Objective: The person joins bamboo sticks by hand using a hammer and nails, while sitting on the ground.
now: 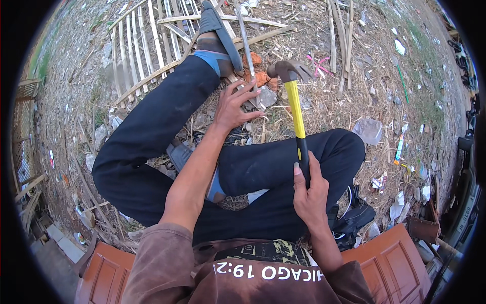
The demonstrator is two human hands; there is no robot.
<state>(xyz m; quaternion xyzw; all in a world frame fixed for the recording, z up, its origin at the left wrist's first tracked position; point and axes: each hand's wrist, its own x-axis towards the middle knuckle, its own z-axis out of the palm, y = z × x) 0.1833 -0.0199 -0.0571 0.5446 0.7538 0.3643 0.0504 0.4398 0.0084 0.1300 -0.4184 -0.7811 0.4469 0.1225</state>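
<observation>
My right hand point(311, 196) is closed round the black grip of a claw hammer point(294, 109). Its yellow shaft points away from me and its dark metal head is raised beyond my knee. My left hand point(237, 105) lies with fingers spread across a long thin wooden slat point(247, 43), the fingertips touching it. The slat's near end is beside the thumb, close to a grey stone point(265, 96) and some broken orange brick point(260, 77). My sandalled foot point(220, 38) rests over the pale slatted wooden frame point(144, 48). No nail can be made out.
Loose slats point(342, 45) lie at the far right, near a pink ribbon point(318, 66). Dry grass, stones and litter cover the ground, with a clear plastic piece point(368, 131) beyond my right knee. A black bag point(357, 220) sits at my right; reddish-brown panels point(387, 263) stand behind me.
</observation>
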